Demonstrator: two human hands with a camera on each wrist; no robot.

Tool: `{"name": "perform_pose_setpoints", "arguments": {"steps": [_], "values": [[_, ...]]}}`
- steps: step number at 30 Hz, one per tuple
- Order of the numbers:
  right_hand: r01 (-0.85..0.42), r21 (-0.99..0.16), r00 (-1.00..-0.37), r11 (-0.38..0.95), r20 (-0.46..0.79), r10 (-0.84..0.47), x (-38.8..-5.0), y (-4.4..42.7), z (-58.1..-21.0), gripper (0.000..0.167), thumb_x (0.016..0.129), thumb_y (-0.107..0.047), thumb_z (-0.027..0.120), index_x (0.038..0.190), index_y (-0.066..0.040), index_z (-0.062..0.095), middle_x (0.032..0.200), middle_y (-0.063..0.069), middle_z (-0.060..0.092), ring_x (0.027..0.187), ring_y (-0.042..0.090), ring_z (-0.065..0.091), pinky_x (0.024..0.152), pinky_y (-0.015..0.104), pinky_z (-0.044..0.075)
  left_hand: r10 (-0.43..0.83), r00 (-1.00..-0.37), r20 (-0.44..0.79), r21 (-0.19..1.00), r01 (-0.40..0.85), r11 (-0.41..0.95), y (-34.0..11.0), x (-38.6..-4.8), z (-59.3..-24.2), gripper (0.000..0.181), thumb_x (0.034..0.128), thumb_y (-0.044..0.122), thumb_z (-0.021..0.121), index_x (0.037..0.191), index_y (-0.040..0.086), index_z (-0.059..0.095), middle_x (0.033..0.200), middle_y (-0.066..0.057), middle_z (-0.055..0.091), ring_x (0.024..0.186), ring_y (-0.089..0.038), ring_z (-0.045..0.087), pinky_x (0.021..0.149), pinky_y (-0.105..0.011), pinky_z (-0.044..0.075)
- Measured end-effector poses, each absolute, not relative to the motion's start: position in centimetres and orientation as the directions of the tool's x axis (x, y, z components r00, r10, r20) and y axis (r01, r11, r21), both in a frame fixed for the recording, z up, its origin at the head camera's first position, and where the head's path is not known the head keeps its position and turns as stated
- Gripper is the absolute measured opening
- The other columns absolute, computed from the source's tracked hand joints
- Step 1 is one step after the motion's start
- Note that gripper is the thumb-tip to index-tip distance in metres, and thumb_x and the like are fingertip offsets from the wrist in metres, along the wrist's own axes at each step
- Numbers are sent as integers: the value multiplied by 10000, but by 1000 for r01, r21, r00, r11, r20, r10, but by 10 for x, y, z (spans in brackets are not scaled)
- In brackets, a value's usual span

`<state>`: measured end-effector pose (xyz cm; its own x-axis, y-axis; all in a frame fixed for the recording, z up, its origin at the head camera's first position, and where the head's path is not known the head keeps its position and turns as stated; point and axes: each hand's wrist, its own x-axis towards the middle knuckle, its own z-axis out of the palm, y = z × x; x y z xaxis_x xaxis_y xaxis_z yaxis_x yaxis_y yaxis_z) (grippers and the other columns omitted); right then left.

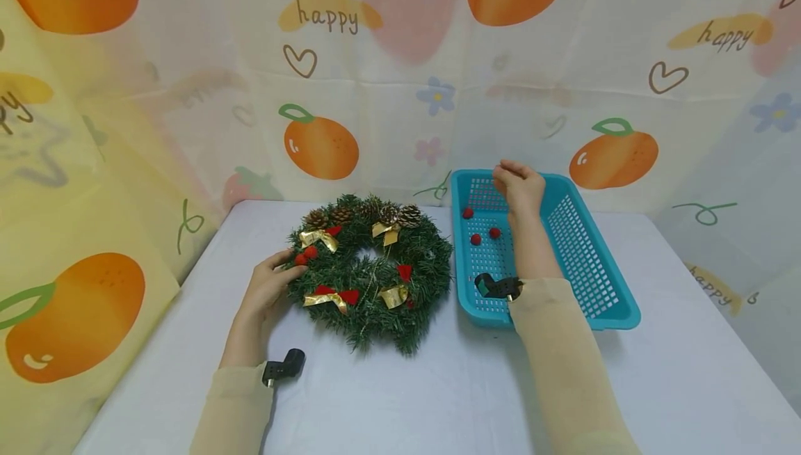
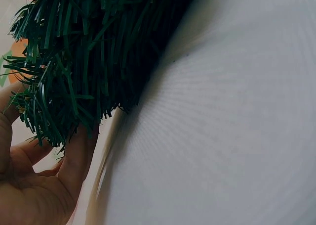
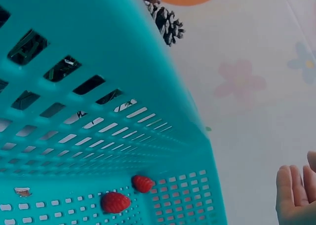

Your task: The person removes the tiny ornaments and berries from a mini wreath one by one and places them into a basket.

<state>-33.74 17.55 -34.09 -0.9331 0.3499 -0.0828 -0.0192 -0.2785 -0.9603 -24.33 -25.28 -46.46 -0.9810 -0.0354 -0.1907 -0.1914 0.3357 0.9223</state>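
A green Christmas wreath (image 1: 432, 295) lies on the white cloth, trimmed with pine cones, gold bows, and red berries. At its left edge my left hand (image 1: 265, 286) grips the wreath, thumb and fingers on either side of the greenery in the left wrist view. Over the far part of a blue plastic basket (image 1: 616, 302) is my right hand (image 1: 522, 190), fingers loosely bent. No object shows in that hand. Red raspberry-like berries lie in the basket; one berry (image 3: 115, 202) appears near its perforated end in the right wrist view.
A white cloth (image 1: 388, 399) covers the table. Behind it hangs a printed curtain (image 1: 388, 128) with oranges and hearts. The basket's raised walls stand just right of the wreath, a narrow gap between them.
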Motion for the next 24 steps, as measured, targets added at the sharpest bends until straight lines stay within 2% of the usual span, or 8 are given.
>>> {"name": "perform_pose_setpoints", "arguments": {"steps": [7,12,20,24], "values": [[-43,-969,-944,-243,-40,327,-335,173,-335,357,927,-53,653,1278,4,621,991,-44,624,950,96,651,1056,314,495,-37,-983,-182,927,-184,328,-252,-244,-465,724,967,244,620,1572,79,258,1655,-164,199,1525,-443,135,1167,-573,320],[-82,-969,-950,-235,5,312,-332,166,-327,352,923,-66,665,1265,7,621,974,-45,633,919,83,655,1031,297,508,-39,-983,-180,927,-183,326,-254,-244,-467,723,970,255,620,1573,86,258,1657,-161,196,1526,-443,125,1169,-596,305],[-154,-956,-958,-250,82,275,-324,149,-311,375,914,-49,672,1268,54,607,955,-32,656,868,71,663,826,156,553,-36,-981,-192,928,-193,319,-253,-243,-464,737,969,258,623,1577,88,244,1661,-168,171,1529,-443,106,1169,-599,301],[-180,-957,-961,-228,123,246,-318,140,-305,362,921,-59,668,1260,54,613,969,-35,663,885,71,669,827,162,556,-39,-980,-196,926,-198,322,-251,-242,-462,737,969,261,625,1577,90,246,1663,-168,164,1529,-447,101,1171,-598,299]]}}
